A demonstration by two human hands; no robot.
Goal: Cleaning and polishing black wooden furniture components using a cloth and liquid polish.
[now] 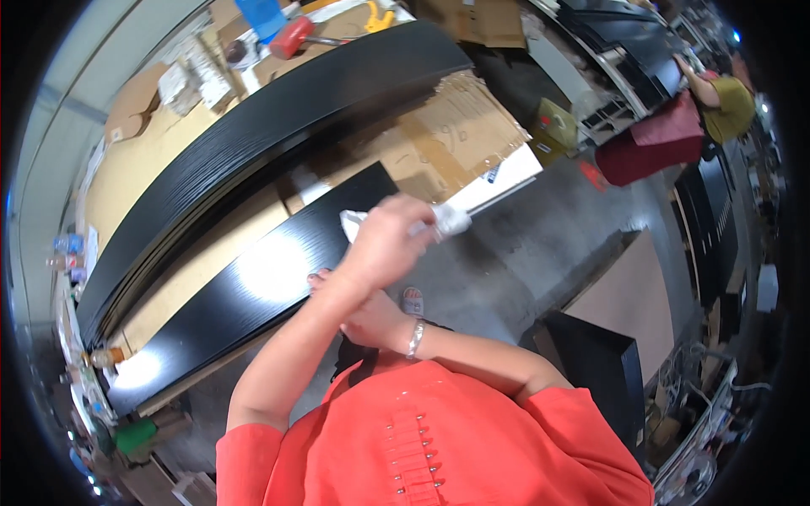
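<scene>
A long, glossy black board [261, 261] with a wood-grain face lies slantwise in front of me. My left hand [392, 239] is closed on a crumpled white cloth [453, 222] over the board's right end, and parts of the cloth stick out on both sides of the fingers. Crossed beneath my left forearm, my right hand [369, 320] wears a silvery bracelet [416, 337] at the wrist. Its fingertips curl at the board's near edge, while the other fingers are mostly hidden by the left arm.
Behind the board rests a stack of black boards [278, 118] on a workbench with cardboard [456, 139]. A red mallet [293, 38] and yellow tool [379, 17] lie farther back. Black panels [591, 363] stand at my right. A person [675, 126] works at far right.
</scene>
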